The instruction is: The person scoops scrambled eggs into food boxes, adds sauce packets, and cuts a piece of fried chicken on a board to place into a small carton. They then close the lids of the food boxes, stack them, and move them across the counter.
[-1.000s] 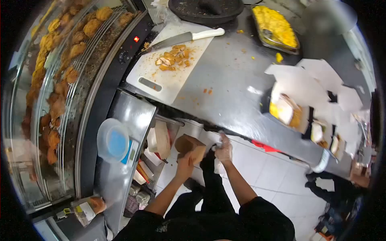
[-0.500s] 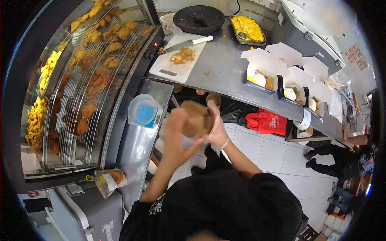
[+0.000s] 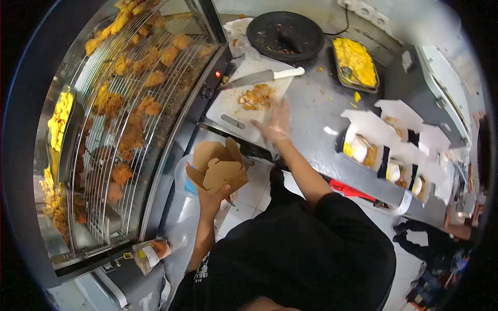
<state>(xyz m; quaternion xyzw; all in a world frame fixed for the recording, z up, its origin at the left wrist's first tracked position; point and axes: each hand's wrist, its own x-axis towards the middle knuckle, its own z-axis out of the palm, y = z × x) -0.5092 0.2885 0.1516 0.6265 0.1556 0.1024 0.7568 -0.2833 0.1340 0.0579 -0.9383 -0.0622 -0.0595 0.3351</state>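
My left hand point(image 3: 211, 199) is wrapped round the lower part of a brown cardboard box point(image 3: 224, 173), whose top flaps stand open. The right hand, my gloved one point(image 3: 275, 123), is spread over the near right edge of the white cutting board point(image 3: 215, 110), with nothing in it. Just beyond its fingers lies a pile of chopped fried chicken point(image 3: 255, 97) on the board. A knife with a white handle point(image 3: 289, 73) rests across the board's far part, behind the chicken.
A glass warmer with fried pieces point(image 3: 122, 173) fills the left. On the counter are a black round pan point(image 3: 285, 36), a tray of yellow food point(image 3: 355, 62) and several open white boxes point(image 3: 363, 124) with food. Another person point(image 3: 430, 238) is at the lower right.
The brown box has moved from between both hands to my left hand alone, its flaps now open. My right hand has let go of it and reached forward to the board.
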